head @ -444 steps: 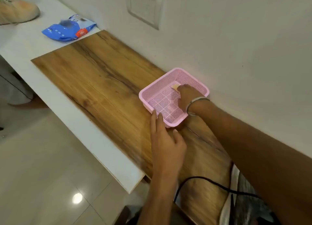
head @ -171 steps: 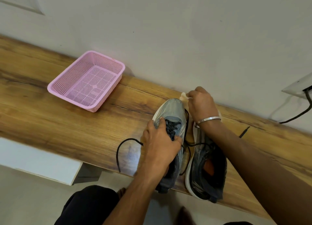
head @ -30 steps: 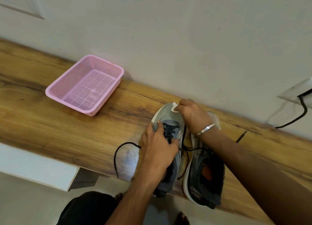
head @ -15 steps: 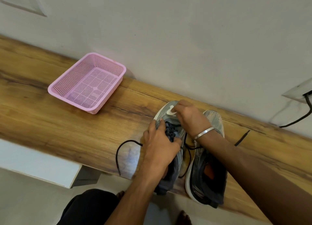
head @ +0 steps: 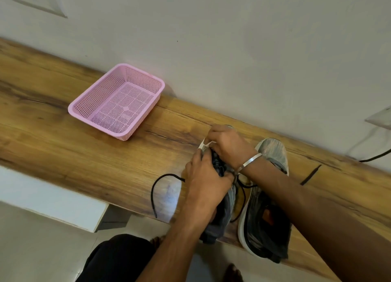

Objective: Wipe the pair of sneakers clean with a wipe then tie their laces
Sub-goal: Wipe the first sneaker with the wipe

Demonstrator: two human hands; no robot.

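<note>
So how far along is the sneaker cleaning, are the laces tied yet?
Nothing looks finished. In hand: the right hand pinches a white wipe against the toe of the left sneaker, which the left hand grips. Left: the right sneaker sits untouched beside it, and a loose black lace trails across the wooden shelf, so both shoes still need tying.

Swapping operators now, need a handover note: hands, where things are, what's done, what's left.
Left hand grips the left sneaker over its laces.
Right hand pinches the wipe against that sneaker's toe.
Right sneaker lies beside it on the wooden shelf, untouched.
Pink basket sits left, by the wall.
Done: wiping begun on the left toe.
Left: finish wiping both, tie both; a loose lace trails left.
</note>
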